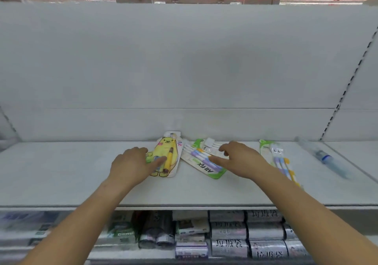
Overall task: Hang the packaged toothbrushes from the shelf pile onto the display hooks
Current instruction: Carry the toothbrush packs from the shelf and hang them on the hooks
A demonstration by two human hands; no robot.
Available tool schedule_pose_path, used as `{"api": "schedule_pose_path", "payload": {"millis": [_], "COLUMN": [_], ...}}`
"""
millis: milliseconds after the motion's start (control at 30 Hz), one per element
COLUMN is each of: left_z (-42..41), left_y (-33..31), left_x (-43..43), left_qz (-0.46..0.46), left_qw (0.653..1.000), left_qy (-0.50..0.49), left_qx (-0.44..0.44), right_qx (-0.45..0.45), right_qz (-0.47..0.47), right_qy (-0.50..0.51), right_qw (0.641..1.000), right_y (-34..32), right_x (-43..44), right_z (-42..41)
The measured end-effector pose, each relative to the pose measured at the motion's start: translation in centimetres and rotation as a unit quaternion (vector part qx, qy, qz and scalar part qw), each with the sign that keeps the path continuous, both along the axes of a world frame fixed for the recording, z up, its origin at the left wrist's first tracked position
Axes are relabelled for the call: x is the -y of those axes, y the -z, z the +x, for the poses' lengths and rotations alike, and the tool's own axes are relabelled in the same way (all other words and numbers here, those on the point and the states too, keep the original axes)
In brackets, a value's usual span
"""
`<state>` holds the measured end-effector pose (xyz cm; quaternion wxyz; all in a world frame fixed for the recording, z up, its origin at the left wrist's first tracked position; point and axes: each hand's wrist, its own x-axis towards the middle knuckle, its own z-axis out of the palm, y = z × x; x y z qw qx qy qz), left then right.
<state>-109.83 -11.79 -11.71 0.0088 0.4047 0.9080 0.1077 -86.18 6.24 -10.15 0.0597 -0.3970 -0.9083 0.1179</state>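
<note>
Forearms (86,219) reach over the shelf (61,172); left hand (131,162) lies flat-fingered on the yellow bear pack (166,145), right hand (240,158) spreads loosely over the green pack (206,169). Probably light, stiff, slippery cards: pinch an edge.

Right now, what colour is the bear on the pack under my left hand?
Yellow; the bear toothbrush pack shows best in the head view.

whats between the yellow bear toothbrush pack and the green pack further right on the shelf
In the head view, a white-and-green multi-brush pack lies between them, with the right hand over it.
</note>
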Motion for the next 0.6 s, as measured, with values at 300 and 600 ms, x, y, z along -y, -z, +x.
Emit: {"api": "schedule_pose_path", "payload": {"millis": [300, 600], "left_z": [-1.2, -2.7], "left_y": [0.4, -0.3], "left_x": [-2.5, -2.7], "left_qz": [-0.026, 0.063], "left_qw": [0.998, 0.97], "left_qy": [-0.012, 0.035], "left_qx": [0.053, 0.234], "right_qx": [0.148, 0.112], "right_qz": [-0.008, -0.125], "right_qy": [0.044, 0.063], "right_qw": [0.988, 0.984], "right_y": [1.3, 0.6], "right_x": [0.7, -0.5], "right_z": [-5.2, -5.8]}}
